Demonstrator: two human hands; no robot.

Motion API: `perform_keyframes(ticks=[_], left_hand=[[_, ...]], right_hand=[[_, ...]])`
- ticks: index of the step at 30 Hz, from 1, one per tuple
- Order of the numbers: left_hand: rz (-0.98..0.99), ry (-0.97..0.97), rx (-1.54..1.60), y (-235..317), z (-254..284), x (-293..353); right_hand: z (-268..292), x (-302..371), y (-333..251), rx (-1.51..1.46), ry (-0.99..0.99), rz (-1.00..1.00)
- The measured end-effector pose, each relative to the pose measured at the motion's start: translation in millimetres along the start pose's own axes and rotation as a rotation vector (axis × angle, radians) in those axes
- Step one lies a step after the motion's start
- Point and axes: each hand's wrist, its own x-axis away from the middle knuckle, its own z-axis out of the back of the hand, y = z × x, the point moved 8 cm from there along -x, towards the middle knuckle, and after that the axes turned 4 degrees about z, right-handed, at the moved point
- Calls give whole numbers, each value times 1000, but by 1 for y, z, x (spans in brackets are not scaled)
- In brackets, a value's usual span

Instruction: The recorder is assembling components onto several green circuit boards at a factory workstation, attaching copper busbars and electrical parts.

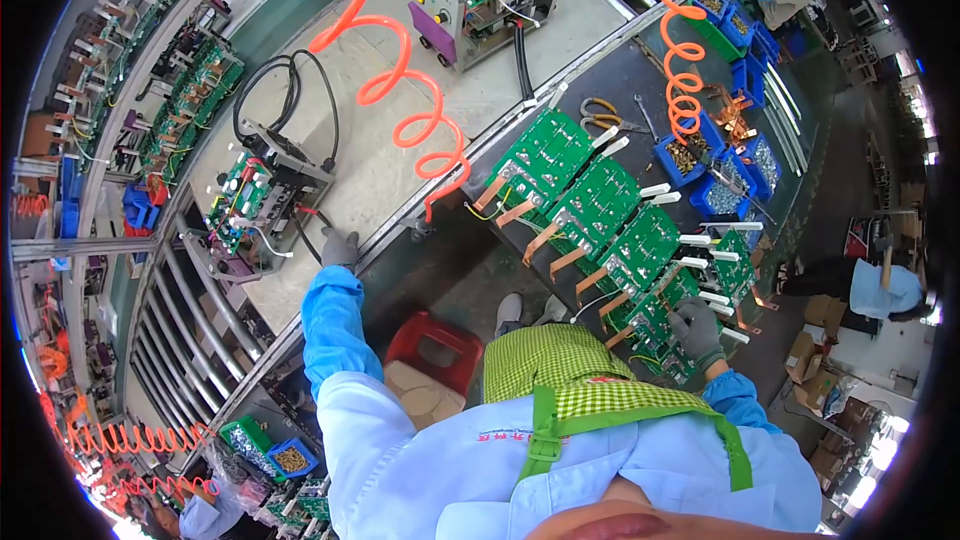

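My left hand (pixel 340 248), in a grey glove, rests at the near edge of the pale work board (pixel 330 140) with fingers apart, holding nothing I can see. Just beyond it is an open-framed electrical unit (pixel 240 202) with a green board, metal panels and black cables (pixel 291 90). On the dark bench to the right, green circuit boards (pixel 597 208) stand in a row, with copper strips (pixel 541 243) and white posts (pixel 654 190). My gloved right hand (pixel 697 332) closes its bent fingers on a circuit board (pixel 682 290) at the row's near end; its fingertips are partly hidden.
A second unit with a purple panel (pixel 434 32) stands farther along. Orange coiled hoses (pixel 395 75) hang overhead. Blue bins (pixel 722 195) of hardware, scissors (pixel 603 114) and copper pieces (pixel 737 122) lie at the right. A red stool (pixel 434 345) is below. Other people work nearby.
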Motion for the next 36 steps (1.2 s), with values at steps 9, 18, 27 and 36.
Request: perform_keyframes(ticks=[9, 18, 27, 36], left_hand=[[-176, -45, -71, 119, -30, -18], [-706, -98, 430, 197, -66, -60], [-831, -114, 666, 227, -17, -48], [-264, -678, 1512, 49, -61, 80]], right_hand=[[16, 15, -13, -106, 99, -48], [17, 53, -34, -24, 181, 97], [27, 64, -35, 19, 235, 182], [9, 33, -11, -49, 268, -115]])
